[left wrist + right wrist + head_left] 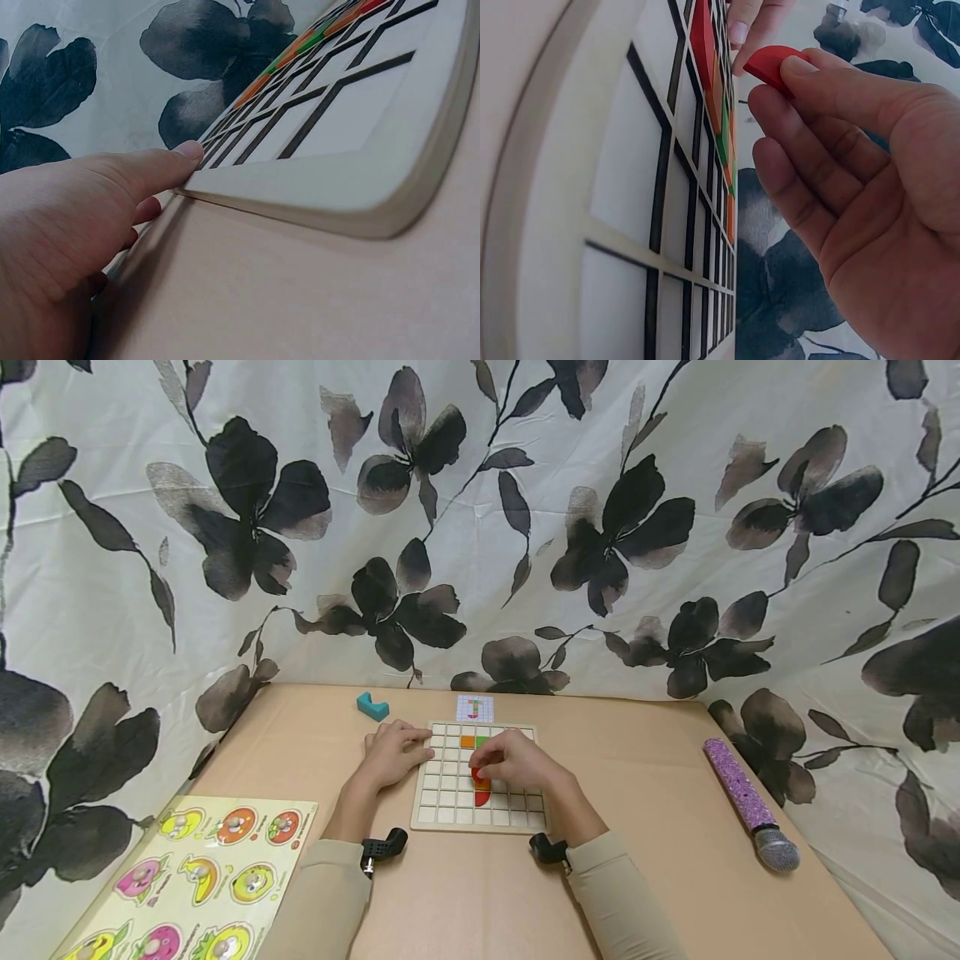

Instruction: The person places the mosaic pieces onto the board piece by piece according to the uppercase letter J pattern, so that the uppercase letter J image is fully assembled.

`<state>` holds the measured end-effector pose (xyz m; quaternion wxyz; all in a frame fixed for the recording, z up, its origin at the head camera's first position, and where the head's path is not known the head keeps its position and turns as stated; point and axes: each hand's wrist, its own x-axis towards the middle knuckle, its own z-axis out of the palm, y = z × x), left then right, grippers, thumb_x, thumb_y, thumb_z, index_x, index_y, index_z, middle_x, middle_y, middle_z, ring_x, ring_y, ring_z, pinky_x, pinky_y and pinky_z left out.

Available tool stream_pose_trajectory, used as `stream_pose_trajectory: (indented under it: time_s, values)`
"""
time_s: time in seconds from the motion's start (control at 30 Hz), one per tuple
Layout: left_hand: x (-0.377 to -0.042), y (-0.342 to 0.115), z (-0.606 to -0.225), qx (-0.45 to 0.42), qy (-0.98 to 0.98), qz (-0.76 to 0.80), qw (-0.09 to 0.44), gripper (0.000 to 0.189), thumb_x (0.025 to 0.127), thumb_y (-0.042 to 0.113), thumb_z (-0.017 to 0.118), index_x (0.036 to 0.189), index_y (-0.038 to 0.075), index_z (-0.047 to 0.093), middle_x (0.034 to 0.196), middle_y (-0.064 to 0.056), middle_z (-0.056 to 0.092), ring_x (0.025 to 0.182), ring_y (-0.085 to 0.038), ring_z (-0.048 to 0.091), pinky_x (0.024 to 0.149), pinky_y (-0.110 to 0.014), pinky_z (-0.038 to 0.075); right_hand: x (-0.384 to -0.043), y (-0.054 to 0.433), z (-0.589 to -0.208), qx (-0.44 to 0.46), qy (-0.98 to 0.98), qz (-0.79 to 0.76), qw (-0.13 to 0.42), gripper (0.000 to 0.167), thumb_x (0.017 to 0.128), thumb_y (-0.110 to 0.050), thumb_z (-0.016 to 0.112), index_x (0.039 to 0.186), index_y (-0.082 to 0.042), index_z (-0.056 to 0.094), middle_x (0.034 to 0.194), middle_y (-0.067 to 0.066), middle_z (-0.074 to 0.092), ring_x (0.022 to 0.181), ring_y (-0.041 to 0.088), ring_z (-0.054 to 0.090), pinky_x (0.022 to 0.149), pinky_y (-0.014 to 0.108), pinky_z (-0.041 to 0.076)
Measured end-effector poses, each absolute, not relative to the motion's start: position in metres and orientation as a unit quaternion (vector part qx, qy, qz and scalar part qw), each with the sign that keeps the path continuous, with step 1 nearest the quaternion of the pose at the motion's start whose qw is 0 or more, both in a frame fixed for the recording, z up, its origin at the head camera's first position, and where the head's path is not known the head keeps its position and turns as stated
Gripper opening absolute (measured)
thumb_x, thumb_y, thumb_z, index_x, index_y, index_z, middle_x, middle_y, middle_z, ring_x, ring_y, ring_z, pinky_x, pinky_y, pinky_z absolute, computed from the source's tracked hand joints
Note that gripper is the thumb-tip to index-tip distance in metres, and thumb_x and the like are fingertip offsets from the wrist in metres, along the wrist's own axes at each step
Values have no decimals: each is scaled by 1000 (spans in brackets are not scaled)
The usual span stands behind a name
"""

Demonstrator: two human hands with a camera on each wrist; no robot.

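A white grid board [442, 823] lies in front of me. My right hand [517, 760] is over its middle and pinches a small red block with a curved side [769, 64] between thumb and fingers. In the right wrist view this block is held up off the grid. Another red curved piece [482, 798] sits in a cell nearer to me. An orange square [468, 742] and a green piece [482, 740] fill cells toward the far side, the green one partly hidden by my right hand. My left hand [392, 756] rests at the board's left edge, thumb touching the rim.
Behind the board lies a small pattern card [476, 708], with a teal notched block [372, 707] to its left. A fruit picture board [251, 852] occupies the left front. On the right lies a glittery purple microphone [738, 785]. Floral fabric [480, 527] hangs behind the table.
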<state>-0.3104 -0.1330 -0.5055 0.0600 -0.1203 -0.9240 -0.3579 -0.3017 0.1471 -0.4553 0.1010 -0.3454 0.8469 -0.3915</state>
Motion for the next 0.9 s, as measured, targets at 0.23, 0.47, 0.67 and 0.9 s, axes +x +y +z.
stream_pose_trajectory:
  time_s: [0.23, 0.47, 0.67, 0.9]
  values:
    - [-311, -134, -506, -123, -925, -354, 62, 43, 96, 37, 75, 135, 19, 72, 124, -5, 64, 115, -26, 48, 97, -52, 23, -297, 143, -453, -341, 856, -373, 110, 10, 92, -5, 77, 100, -9, 81, 93, 0, 77, 84, 12, 63, 78, 27, 54]
    - [-311, -133, -505, -119, -924, -358, 60, 43, 96, 38, 75, 134, 19, 72, 125, -5, 64, 116, -26, 48, 98, -51, 23, -295, 138, -454, -346, 851, -374, 126, 9, 93, -4, 76, 99, -8, 81, 88, -4, 74, 81, 13, 63, 75, 27, 53]
    - [-310, -133, -505, -120, -926, -354, 60, 43, 96, 37, 74, 135, 19, 72, 126, -6, 64, 117, -27, 48, 98, -52, 24, -295, 135, -456, -359, 846, -371, 135, 10, 93, -3, 76, 99, -9, 81, 86, -5, 74, 78, 12, 64, 74, 26, 55]
    - [-309, -132, -503, -128, -925, -353, 64, 42, 97, 36, 74, 135, 18, 72, 126, -7, 64, 117, -28, 48, 98, -52, 24, -293, 131, -457, -367, 844, -363, 145, 11, 91, -3, 78, 99, -10, 81, 87, -7, 75, 79, 9, 63, 75, 25, 55]
